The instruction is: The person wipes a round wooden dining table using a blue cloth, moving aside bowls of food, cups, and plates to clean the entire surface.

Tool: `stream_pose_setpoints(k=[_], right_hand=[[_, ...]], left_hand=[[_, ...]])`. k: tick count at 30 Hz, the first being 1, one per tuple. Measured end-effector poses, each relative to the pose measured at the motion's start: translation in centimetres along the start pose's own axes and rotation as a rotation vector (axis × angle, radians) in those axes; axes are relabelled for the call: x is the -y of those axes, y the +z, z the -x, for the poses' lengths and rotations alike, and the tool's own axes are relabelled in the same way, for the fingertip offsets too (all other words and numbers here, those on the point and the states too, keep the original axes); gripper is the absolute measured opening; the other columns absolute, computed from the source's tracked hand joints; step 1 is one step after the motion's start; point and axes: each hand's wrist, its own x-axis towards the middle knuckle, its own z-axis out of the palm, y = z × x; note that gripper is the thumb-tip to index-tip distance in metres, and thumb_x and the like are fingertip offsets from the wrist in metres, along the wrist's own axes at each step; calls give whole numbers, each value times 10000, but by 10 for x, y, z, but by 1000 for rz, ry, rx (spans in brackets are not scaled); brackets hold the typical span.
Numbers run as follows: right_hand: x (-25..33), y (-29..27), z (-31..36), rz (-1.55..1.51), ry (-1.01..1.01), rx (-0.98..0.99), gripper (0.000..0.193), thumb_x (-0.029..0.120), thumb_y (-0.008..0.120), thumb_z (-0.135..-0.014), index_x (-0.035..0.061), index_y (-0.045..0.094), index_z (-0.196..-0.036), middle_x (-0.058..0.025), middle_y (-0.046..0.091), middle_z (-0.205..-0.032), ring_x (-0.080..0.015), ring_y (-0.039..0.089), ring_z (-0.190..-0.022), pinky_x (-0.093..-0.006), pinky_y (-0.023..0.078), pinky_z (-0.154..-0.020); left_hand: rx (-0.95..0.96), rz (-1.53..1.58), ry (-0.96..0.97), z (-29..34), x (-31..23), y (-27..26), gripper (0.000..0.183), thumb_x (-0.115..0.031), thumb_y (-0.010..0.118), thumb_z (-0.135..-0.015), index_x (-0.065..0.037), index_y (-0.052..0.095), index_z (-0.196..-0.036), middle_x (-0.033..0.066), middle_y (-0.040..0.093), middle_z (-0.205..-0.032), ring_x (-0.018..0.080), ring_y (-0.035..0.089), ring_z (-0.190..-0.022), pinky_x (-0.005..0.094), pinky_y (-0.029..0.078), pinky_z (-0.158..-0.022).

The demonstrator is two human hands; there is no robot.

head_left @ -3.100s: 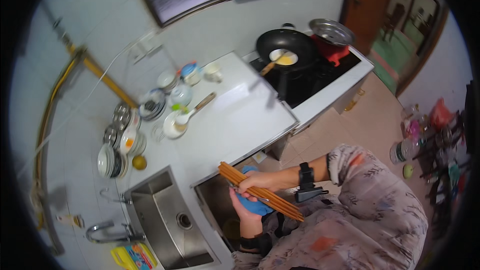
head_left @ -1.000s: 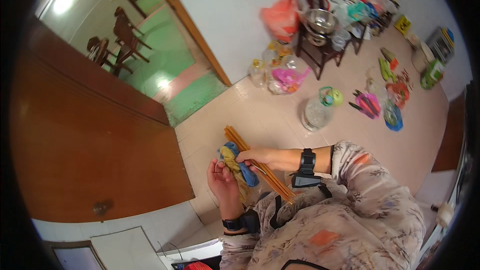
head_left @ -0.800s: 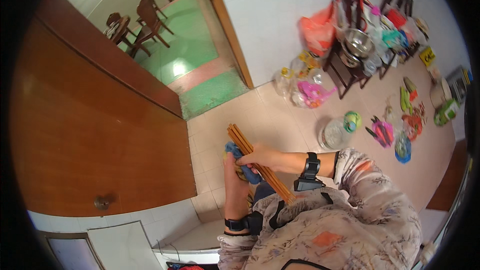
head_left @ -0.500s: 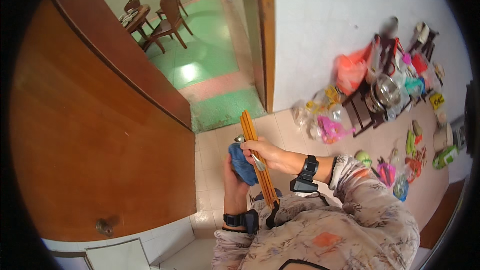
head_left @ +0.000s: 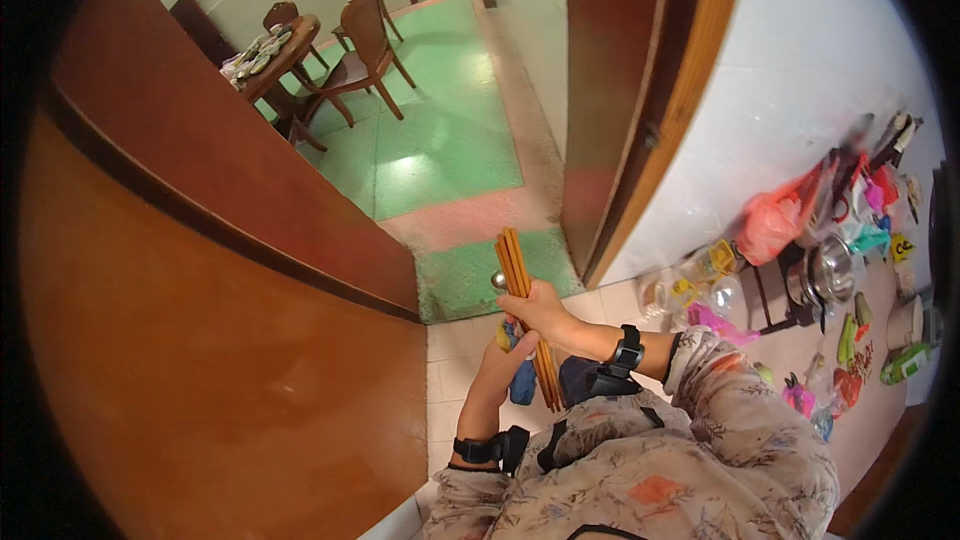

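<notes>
A bundle of several orange-brown chopsticks (head_left: 512,262) is gripped in my right hand (head_left: 545,312), running from upper left to lower right. Beside their upper ends shows the rounded metal bowl of a spoon (head_left: 498,280), held along with them. My left hand (head_left: 503,368) is just below, closed round a bunched blue cloth (head_left: 522,384) with a yellowish patch near the thumb. That thumb lies against the chopsticks, and the two hands touch or nearly touch. The lower chopstick ends reach near my patterned shirt.
An open brown door (head_left: 270,360) stands at my left. Ahead, a doorway leads to a green floor (head_left: 440,140) with a wooden chair (head_left: 365,40) and a dining table (head_left: 300,40). At right, metal pots (head_left: 828,268), plastic bags (head_left: 770,228) and vegetables (head_left: 848,340) line the wall.
The view has shifted closer to the doorway. My left hand has come up against the chopsticks, and less of the blue cloth shows. My right hand keeps its grip.
</notes>
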Motion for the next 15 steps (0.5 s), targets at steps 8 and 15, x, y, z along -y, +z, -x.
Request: stream_pose_setpoints(k=[8,15], right_hand=[[76,14,-158,-317,28,242,170,155,571,-853,11,499,-906,-91,569,-679,-157,551,-521,-306,465,-480],[86,36,-297,-273,263,194,197,150,590,-825,2,506,-925,-107,579,-697,-193,599,-574,-321,492,-492]], left_hand=[[75,191,-43,-109,-121,-47,398,-192,585,-879,-2,424,-1190,154,566,-1059,302,618,-885,435,533,-735],[-59,232,73,-189,-192,-82,308,-193,556,-888,-63,486,-1158,49,587,-1011,144,577,-912,283,485,-746]])
